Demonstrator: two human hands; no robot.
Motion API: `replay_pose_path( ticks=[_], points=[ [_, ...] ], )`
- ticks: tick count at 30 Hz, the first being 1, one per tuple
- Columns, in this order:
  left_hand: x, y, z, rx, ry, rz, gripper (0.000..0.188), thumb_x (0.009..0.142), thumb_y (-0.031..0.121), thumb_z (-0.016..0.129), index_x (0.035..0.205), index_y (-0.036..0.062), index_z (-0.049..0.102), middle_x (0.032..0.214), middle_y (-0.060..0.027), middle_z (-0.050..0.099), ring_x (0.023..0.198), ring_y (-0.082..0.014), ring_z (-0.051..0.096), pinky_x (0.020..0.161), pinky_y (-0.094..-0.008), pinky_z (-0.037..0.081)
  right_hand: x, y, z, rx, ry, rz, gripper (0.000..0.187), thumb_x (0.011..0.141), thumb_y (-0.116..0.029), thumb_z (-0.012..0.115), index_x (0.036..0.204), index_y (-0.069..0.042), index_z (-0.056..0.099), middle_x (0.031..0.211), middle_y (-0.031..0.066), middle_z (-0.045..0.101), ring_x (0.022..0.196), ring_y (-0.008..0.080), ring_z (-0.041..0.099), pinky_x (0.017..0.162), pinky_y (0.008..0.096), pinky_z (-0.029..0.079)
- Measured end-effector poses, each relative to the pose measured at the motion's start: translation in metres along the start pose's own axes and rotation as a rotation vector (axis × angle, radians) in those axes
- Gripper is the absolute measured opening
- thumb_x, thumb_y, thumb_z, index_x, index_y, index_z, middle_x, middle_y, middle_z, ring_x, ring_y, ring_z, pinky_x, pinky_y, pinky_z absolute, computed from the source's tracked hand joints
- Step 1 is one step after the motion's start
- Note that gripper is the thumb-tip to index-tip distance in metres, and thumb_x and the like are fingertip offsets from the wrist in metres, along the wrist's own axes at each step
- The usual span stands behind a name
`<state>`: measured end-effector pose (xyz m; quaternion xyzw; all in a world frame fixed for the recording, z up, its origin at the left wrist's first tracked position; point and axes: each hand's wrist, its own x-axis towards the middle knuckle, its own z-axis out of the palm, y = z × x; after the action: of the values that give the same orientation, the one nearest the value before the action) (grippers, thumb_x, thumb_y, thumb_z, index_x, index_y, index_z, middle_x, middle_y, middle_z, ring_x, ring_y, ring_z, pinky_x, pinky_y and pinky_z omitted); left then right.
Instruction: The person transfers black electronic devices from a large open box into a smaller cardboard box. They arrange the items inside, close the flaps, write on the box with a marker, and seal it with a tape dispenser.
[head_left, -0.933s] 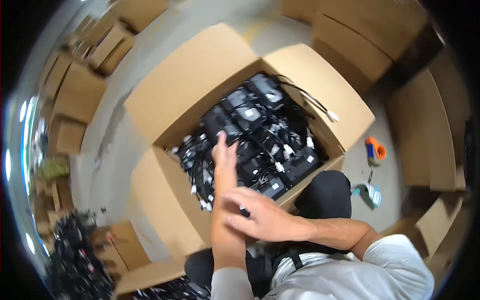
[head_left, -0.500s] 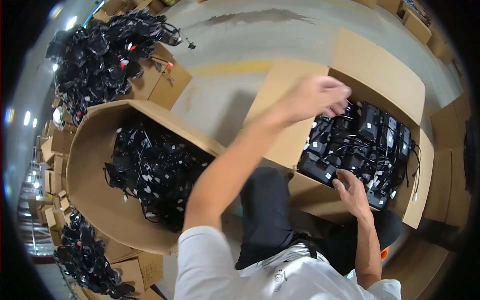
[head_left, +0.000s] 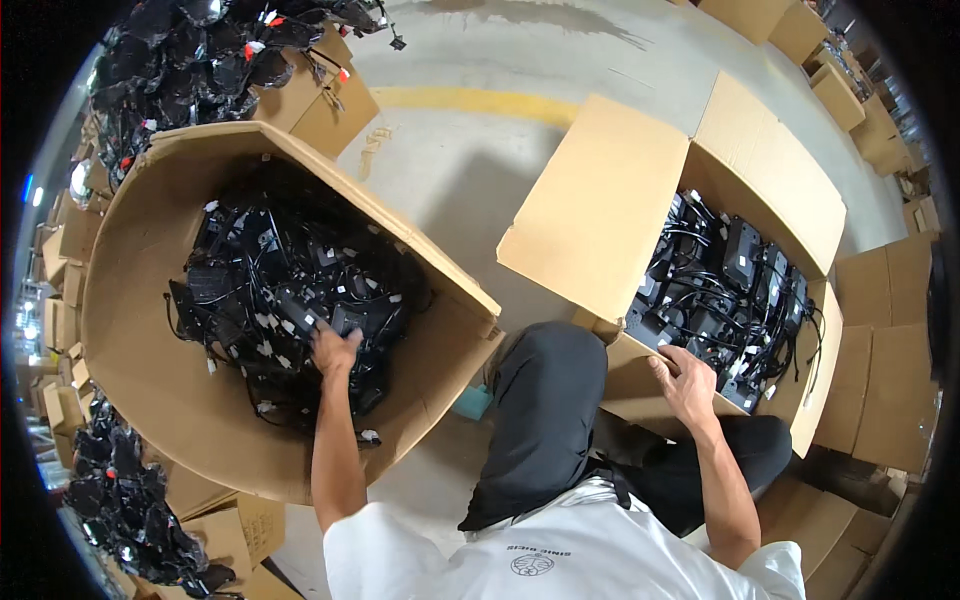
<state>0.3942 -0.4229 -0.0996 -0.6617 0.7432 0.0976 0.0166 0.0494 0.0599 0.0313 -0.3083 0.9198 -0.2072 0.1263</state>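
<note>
Grey floor [head_left: 440,160] underlies two cartons [head_left: 140,330] [head_left: 600,205] flanking a knee [head_left: 555,365].

The left hand [head_left: 335,350] is slightly blurred and its fingertips are lost among the black units [head_left: 296,312] in the carton [head_left: 135,330], so whether it grips one cannot be told, nor can it be made out whether the right hand [head_left: 688,385] pinches the edge of the box [head_left: 590,212]. Tangled cables hide much of the units, upper ones cover those beneath, and the carton's wall partly hides a teal thing [head_left: 473,402]. The upper edge cuts off a heap [head_left: 190,65], the lower edge the shirt [head_left: 530,550], and distant boxes [head_left: 60,320] are too small to tell.
</note>
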Motion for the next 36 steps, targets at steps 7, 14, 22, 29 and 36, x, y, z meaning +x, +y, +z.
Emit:
replay_pose_path(
  ticks=[7, 14, 22, 29, 36],
  points=[
    [0.015, -0.008, 0.045, 0.140, -0.087, 0.020, 0.069, 0.071, 0.033, 0.091, 0.128, 0.0078, 0.061, 0.132, -0.0147, 0.054, 0.127, -0.0389, 0.052, 0.101, -0.0538, 0.049, -0.005, -0.001, -0.007, 0.036, -0.092, 0.091, 0.042, 0.094, -0.040, 0.071, 0.115, -0.003, 0.073, 0.105, 0.0183, 0.075, 0.098, 0.0372, 0.072, 0.086, 0.0427, 0.055],
    [-0.004, -0.002, 0.018, 0.248, -0.346, 0.435, 0.056, 0.077, 0.028, 0.083, 0.124, 0.0070, 0.063, 0.115, -0.0234, 0.071, 0.112, -0.0422, 0.067, 0.096, -0.0496, 0.054, 0.001, 0.010, -0.005, 0.255, -0.109, 0.076, 0.034, 0.097, -0.029, 0.071, 0.116, -0.001, 0.072, 0.105, 0.0159, 0.076, 0.096, 0.0277, 0.073, 0.084, 0.0382, 0.055],
    [-0.090, 0.027, -0.172, -0.369, -0.123, 0.646, 0.031, 0.075, 0.008, 0.079, 0.100, -0.0049, 0.067, 0.096, -0.0203, 0.068, 0.085, -0.0382, 0.066, 0.077, -0.0419, 0.051, 0.020, -0.100, -0.072, 0.716, 0.101, -0.019, 0.028, 0.096, -0.018, 0.074, 0.113, 0.004, 0.071, 0.101, 0.0057, 0.073, 0.094, 0.0137, 0.067, 0.085, 0.0279, 0.054],
    [-0.170, 0.118, -0.262, -0.643, -0.370, 1.168, 0.032, 0.077, 0.003, 0.079, 0.105, -0.0037, 0.067, 0.089, -0.0126, 0.065, 0.079, -0.0227, 0.064, 0.074, -0.0328, 0.051, 0.034, -0.247, -0.030, 0.826, -0.266, -0.712, 0.060, 0.080, -0.020, 0.089, 0.128, -0.001, 0.060, 0.099, 0.0121, 0.072, 0.093, 0.0230, 0.071, 0.085, 0.0339, 0.057],
    [-0.063, -0.003, -0.062, -0.373, -0.334, 0.672, 0.044, 0.085, 0.021, 0.075, 0.121, -0.0017, 0.065, 0.106, -0.0211, 0.073, 0.100, -0.0373, 0.070, 0.095, -0.0411, 0.055, 0.006, -0.201, -0.042, 1.110, -0.065, -0.130, 0.042, 0.081, -0.015, 0.088, 0.112, 0.001, 0.064, 0.099, 0.0069, 0.073, 0.086, 0.0122, 0.068, 0.078, 0.0292, 0.057]
  ],
)
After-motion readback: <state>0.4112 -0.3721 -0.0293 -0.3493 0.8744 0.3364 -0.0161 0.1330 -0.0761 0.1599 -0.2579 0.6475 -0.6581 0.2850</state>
